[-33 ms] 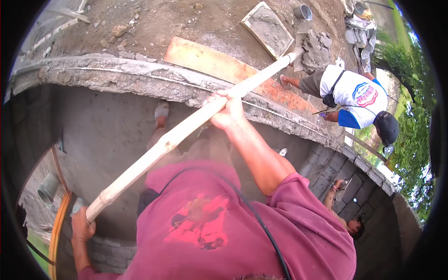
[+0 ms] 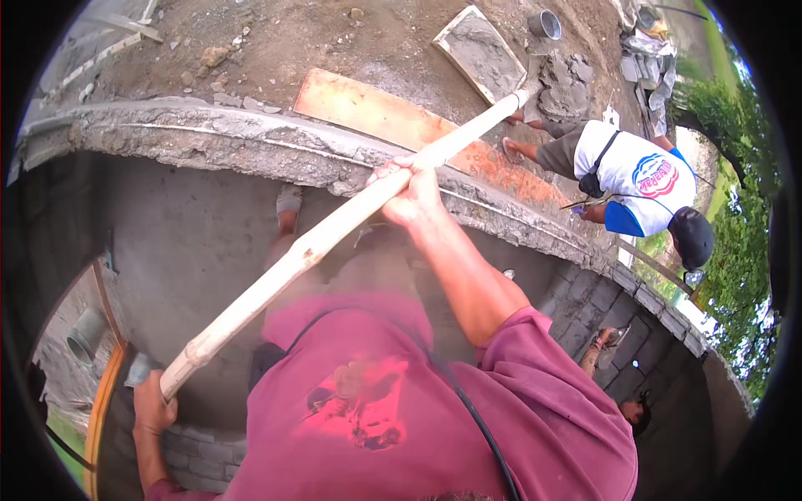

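Nothing had shifted between the earlier shot and this one as far as I could tell, same pose all round. From the head view, the right hand [image 2: 409, 192] was curled tight around the middle of a long wooden handle [image 2: 317, 242]. The left hand [image 2: 154, 405] was fisted on its near end, down by the maroon shirt [image 2: 401, 417]. So both hands were fully closed on the pole, no slack. The handle ran up and across the curved wall top [image 2: 209, 138], and its far end sat in the grey mortar heap [image 2: 568, 88] on the dirt. I couldn't make out the tool head itself. Just beside the heap lay a flat mixing board [image 2: 480, 54] with a skim of grey on it and a small metal pot [image 2: 545, 23]. An orange plank [image 2: 384, 117] lay along the ground behind the wall. A co-worker in a white shirt [image 2: 635, 175] bent over the wall top to the right. Progress-wise, I'd guess midway. The wall top already wore a rough grey coat, but the heap looked far from used up, so plenty was left to pull.
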Tool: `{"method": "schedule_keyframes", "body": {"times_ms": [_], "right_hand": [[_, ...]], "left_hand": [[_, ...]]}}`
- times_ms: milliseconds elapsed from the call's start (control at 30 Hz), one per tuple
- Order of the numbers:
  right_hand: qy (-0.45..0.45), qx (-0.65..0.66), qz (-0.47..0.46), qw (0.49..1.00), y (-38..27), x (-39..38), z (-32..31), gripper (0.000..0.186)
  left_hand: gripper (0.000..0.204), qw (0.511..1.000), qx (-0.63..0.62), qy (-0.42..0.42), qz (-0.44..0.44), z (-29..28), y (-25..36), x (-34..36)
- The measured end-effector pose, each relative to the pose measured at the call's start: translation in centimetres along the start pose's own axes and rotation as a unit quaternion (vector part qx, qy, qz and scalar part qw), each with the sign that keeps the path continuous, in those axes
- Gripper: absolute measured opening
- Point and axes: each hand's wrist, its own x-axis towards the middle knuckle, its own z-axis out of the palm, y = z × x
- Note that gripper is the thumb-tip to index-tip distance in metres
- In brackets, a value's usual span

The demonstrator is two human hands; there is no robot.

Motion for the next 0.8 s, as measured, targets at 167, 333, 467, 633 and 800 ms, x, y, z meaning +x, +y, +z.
{"method": "schedule_keyframes", "body": {"times_ms": [167, 333, 467, 633, 800], "right_hand": [[-0.092, -0.014, -0.003, 0.996, -11.8, 8.8, -1.2, 0.013], [-0.129, -0.047, -0.063, 0.988, -20.8, 16.6, 0.0, 0.012], [-0.133, -0.080, -0.121, 0.981, -25.3, 20.6, -2.5, 0.014], [-0.059, -0.068, -0.132, 0.987, -27.3, 24.3, -4.3, 0.014], [-0.022, -0.058, -0.099, 0.993, -27.7, 23.0, -5.4, 0.013]], "left_hand": [[0.049, 0.995, -0.079, -0.055, 0.009, 1.2, 15.7, 5.5], [0.056, 1.000, -0.022, 0.015, 0.014, 1.8, 28.8, 12.5], [0.048, 0.996, 0.067, 0.054, 0.033, 0.7, 39.3, 20.1], [0.038, 0.941, 0.249, 0.218, 0.077, 1.3, 50.2, 29.3], [0.038, 0.914, 0.303, 0.241, 0.119, 0.9, 51.2, 27.8]]}}
